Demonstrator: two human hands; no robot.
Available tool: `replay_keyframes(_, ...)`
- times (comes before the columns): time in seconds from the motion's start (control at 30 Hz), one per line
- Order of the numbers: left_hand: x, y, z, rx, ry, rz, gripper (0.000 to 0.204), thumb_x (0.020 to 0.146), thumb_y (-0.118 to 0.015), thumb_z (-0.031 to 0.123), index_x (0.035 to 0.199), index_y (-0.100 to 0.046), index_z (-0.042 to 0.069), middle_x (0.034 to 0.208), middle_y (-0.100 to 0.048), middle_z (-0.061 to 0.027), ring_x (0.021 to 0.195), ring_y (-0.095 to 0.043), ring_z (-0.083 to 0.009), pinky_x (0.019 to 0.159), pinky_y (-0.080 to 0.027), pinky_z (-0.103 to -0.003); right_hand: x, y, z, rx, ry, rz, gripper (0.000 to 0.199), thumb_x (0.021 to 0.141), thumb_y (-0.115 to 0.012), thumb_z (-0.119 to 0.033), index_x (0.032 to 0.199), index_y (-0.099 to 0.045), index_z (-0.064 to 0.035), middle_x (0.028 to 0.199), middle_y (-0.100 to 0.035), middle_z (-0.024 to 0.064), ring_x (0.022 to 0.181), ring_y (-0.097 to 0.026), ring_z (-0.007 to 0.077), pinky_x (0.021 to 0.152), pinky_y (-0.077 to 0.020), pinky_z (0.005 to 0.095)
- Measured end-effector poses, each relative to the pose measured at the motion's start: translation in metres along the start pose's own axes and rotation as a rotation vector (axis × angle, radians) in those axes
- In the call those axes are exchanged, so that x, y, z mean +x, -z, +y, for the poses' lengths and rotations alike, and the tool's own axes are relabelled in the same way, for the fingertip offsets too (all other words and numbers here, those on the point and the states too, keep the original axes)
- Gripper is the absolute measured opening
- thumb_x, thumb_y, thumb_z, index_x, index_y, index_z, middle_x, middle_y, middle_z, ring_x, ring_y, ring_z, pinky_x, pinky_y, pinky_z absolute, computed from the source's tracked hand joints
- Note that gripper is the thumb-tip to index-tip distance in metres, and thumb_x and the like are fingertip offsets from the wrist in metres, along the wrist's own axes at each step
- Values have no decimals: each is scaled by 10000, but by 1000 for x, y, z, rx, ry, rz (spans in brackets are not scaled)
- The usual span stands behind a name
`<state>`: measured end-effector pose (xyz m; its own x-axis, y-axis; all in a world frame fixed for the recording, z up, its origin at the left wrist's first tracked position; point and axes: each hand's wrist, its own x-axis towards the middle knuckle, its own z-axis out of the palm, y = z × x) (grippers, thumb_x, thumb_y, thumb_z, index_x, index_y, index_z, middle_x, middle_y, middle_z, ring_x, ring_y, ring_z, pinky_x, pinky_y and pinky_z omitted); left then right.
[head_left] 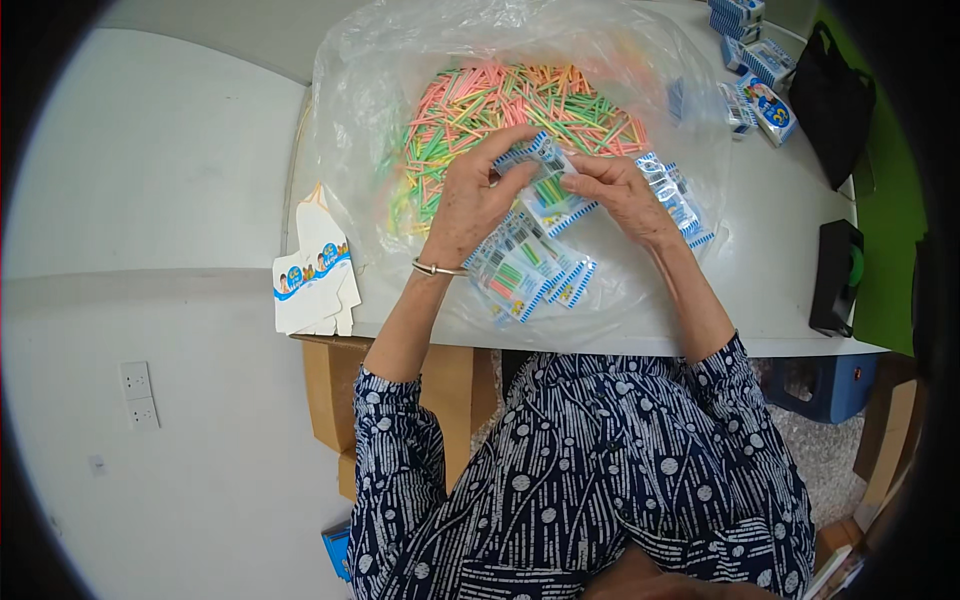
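Between my two hands is a small clear packet (552, 190) with blue-striped ends and a few green and yellow sticks inside. My left hand (478, 190) pinches its upper left part, thumb and fingers closed. My right hand (625, 197) grips its right side between thumb and fingers. Just below lie several similar packets (522, 262), overlapping on the plastic, some with pink and green sticks. Beyond my hands a big heap of thin pink, green, yellow and orange sticks (520, 100) rests in a large clear plastic bag (365, 110). More striped packets (672, 195) lie beside my right hand.
Flattened white printed cartons (312, 275) lie at the table's left edge. Small blue-and-white boxes (768, 108), a black bag (832, 105) and a black tape dispenser (836, 278) are on the right. Cardboard boxes (445, 400) and a blue stool (822, 388) stand below the table.
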<state>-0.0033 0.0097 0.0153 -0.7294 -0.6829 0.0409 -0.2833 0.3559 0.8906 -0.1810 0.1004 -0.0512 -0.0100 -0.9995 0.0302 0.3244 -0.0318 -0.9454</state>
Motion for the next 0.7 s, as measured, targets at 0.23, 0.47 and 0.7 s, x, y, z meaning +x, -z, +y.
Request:
replay_keyframes(0.23, 7, -6, 4, -183, -129, 57, 356, 800, -672, 52, 1132, -554, 9, 1010, -637, -64, 969, -616, -142, 802, -482, -263, 5, 6, 8, -219, -175, -68, 258, 848, -687, -166, 1046, -684, -1, 933, -695, 25, 809, -598, 52, 760, -456, 210)
replay_keyframes(0.47, 9, -1, 7, -116, -63, -46, 370, 817, -679, 37, 1163, -551, 9, 1045, -604, -38, 990, -578, -101, 799, -492, -227, 3, 3, 6, -178, -175, -82, 174, 839, -704, -186, 899, -717, -24, 766, -668, -13, 677, -549, 30, 615, -413, 197)
replay_keyframes(0.7, 0, 0, 0, 54, -66, -61, 299, 812, -718, 108, 1076, -615, 12, 990, -618, -5, 865, -562, -57, 728, -468, -210, -7, -4, -3, -244, -245, -135, 192, 837, -715, -238, 784, -691, -55, 615, -518, -75, 561, -389, 14, 500, -268, 230)
